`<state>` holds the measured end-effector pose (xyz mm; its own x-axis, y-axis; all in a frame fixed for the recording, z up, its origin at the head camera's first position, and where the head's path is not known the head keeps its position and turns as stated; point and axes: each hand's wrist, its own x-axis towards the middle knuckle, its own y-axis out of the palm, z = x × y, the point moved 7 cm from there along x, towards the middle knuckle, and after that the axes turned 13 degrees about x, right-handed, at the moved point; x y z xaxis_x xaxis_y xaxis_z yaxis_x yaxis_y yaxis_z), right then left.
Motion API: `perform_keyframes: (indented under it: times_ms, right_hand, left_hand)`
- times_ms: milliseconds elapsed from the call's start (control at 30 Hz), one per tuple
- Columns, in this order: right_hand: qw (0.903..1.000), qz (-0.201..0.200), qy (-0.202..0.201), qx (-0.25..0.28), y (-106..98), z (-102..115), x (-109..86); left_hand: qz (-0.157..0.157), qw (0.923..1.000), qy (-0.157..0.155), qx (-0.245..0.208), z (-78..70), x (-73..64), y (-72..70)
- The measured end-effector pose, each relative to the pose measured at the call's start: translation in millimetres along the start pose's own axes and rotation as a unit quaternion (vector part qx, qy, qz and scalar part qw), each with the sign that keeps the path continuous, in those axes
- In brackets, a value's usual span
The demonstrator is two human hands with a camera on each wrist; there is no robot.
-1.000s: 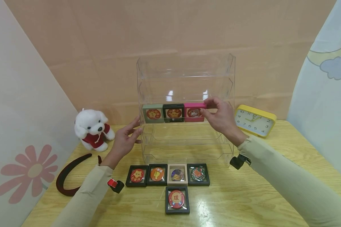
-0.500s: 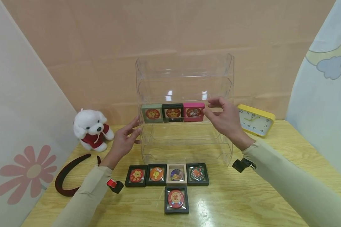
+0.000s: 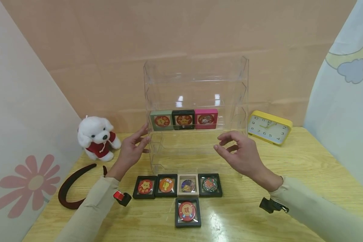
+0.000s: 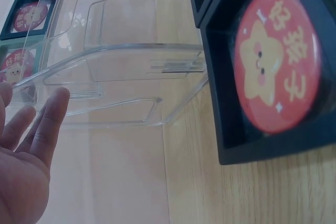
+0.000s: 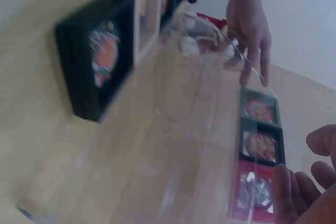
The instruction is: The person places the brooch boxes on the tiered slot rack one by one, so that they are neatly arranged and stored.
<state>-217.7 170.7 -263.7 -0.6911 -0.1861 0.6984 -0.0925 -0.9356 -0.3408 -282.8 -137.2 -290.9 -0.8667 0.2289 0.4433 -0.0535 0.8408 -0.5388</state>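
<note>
A clear acrylic tiered rack (image 3: pixel 196 80) stands at the middle of the table. On its third tier down, a green badge box (image 3: pixel 156 126), a black badge box (image 3: pixel 184 128) and a pink badge box (image 3: pixel 211 114) stand side by side from left to right. At the rack's left edge rests my left hand (image 3: pixel 130 153), fingers extended against the side panel. My right hand (image 3: pixel 245 156) is in front of the lower right tiers, below the pink box, its fingers loosely bent with nothing between them.
Before the rack lies a row of framed badges: two black (image 3: pixel 145 187) (image 3: pixel 167 185), one beige (image 3: pixel 188 185), one dark (image 3: pixel 210 185). Another black frame (image 3: pixel 188 212) lies nearer. A white plush dog (image 3: pixel 93 129) and dark headband (image 3: pixel 67 188) are left; a yellow clock (image 3: pixel 269 127) is right.
My right hand has let go of the pink box and moved down and slightly right. The box stays on the tier. My left hand keeps its place at the rack's edge.
</note>
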Motion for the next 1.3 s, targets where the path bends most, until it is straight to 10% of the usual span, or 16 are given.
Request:
perform_keyframes:
  times_ms: [600,1300]
  right_hand:
    - [0.9762,0.164,0.135,-0.041,33,-47,-87.7]
    - [0.9467,0.241,0.209,-0.042,40,-65,-95.3]
  left_hand:
    - [0.003,1.0000,-0.003,0.009,-2.3,1.4,0.0]
    - [0.001,1.0000,-0.004,0.006,-0.1,-0.9,0.1]
